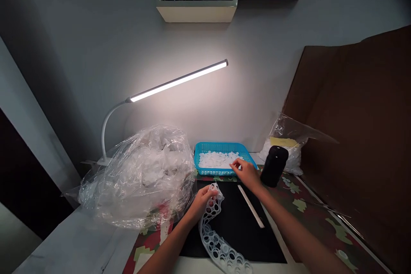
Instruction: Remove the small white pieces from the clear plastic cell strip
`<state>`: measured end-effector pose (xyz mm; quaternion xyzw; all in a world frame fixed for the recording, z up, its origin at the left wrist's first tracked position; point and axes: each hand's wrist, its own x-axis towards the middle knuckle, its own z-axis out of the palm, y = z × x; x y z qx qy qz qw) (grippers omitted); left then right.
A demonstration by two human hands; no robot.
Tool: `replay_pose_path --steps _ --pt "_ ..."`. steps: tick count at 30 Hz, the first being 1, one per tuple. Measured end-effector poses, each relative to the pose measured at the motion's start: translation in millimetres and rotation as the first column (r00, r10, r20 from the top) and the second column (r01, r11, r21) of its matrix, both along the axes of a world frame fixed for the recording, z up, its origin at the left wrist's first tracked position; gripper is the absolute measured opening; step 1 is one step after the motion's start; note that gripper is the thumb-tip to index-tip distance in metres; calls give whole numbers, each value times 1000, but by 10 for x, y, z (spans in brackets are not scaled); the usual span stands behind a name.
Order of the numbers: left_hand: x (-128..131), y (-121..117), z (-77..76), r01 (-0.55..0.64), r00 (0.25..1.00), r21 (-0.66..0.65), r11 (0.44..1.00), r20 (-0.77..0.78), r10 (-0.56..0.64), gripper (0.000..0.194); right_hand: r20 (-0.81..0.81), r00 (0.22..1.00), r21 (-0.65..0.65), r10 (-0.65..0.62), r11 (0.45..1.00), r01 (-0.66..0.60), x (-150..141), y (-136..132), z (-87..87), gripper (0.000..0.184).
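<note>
My left hand (204,200) is closed on the upper end of a whitish plastic strip (212,239) punched with rows of round holes. The strip curves down over a black mat (234,222) toward the bottom edge of the view. My right hand (246,173) is at the front rim of a blue plastic basket (224,172), its thumb and fingers pinched together. Whatever is between those fingertips is too small to make out. Many small white round discs (216,159) lie in the basket.
A pale flat stick (250,206) lies on the mat. A large clear bag of white material (144,175) is at the left, below a lit lamp (180,80). Right of the basket stand a black container (274,166) and another clear bag (293,156). Brown board (356,137) rises at the right.
</note>
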<state>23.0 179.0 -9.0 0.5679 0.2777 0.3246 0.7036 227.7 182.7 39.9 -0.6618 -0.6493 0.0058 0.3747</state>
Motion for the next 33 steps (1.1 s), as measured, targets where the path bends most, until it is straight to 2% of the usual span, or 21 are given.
replay_pose_path --steps 3,6,9,11,16,20,25,33 --pt "1 -10 30 -14 999 27 1000 42 13 29 -50 970 46 240 970 -238 -255 -278 -77 30" --pt "-13 4 23 -37 998 61 997 48 34 25 -82 934 92 347 936 -339 -436 -520 -214 22" --pt "-30 31 2 -57 998 109 992 -7 58 25 -52 907 110 418 905 -411 -492 -646 -322 15" --pt "-35 48 -10 -70 996 139 988 -42 76 28 -28 909 128 416 903 -410 -485 -676 -344 15" --pt "-27 65 -43 -62 996 125 990 69 53 29 18 924 193 382 906 -378 -446 -682 -346 14" --pt "-25 55 -46 -32 998 128 991 57 25 34 45 925 189 377 906 -379 -444 -661 -410 20" --pt "-21 54 -39 -19 1000 160 987 14 17 36 -38 926 150 377 918 -367 -458 -655 -439 17" --pt "-11 37 -41 -20 997 289 957 -61 39 34 -176 903 73 392 920 -385 -446 -669 -410 17"
